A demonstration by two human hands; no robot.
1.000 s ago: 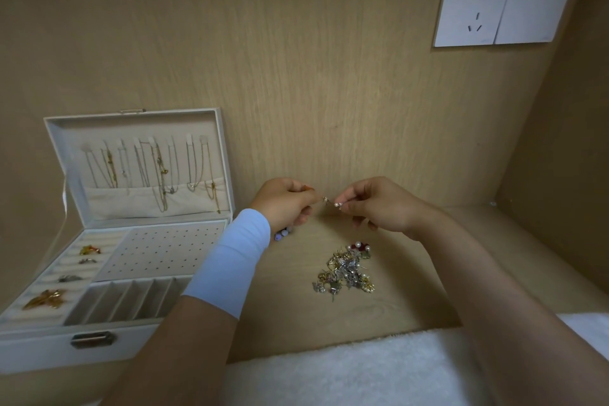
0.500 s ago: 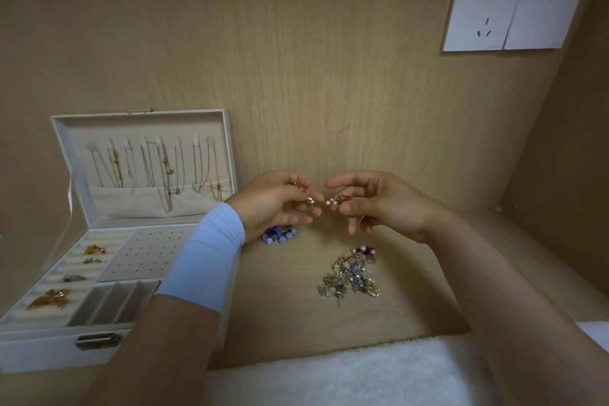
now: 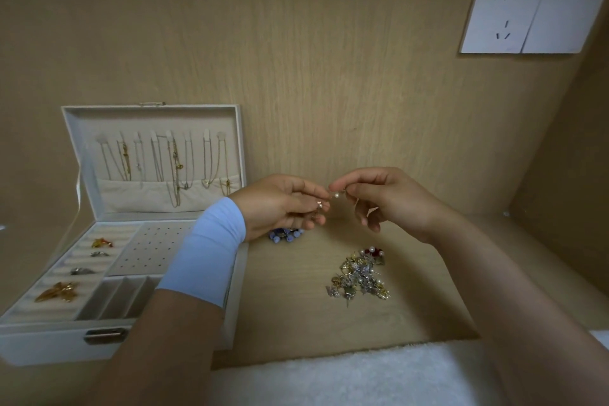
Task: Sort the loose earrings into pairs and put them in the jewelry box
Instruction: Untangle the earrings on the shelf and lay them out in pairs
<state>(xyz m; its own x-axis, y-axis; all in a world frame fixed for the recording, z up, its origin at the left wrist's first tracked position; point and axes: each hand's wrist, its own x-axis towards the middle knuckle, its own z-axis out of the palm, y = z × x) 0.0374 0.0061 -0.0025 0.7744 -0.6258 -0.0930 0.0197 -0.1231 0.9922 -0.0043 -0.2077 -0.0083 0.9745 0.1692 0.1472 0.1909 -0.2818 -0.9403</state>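
The left hand [image 3: 283,208] and right hand [image 3: 392,201] had come close together again above the back of the pale wooden worktop [image 3: 296,306]. The right one pinched a tiny white pearl earring [image 3: 336,195]. The left one pinched a small gold stud [image 3: 319,205]. They might be a pair, ready for the open white jewelry box [image 3: 49,343] at the left edge.

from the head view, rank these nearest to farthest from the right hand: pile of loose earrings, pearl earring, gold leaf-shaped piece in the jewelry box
1. pearl earring: pinched in the right hand's grip, at its fingertips.
2. pile of loose earrings: on the desk, just below the hand.
3. gold leaf-shaped piece: far left, in the jewelry box front corner.
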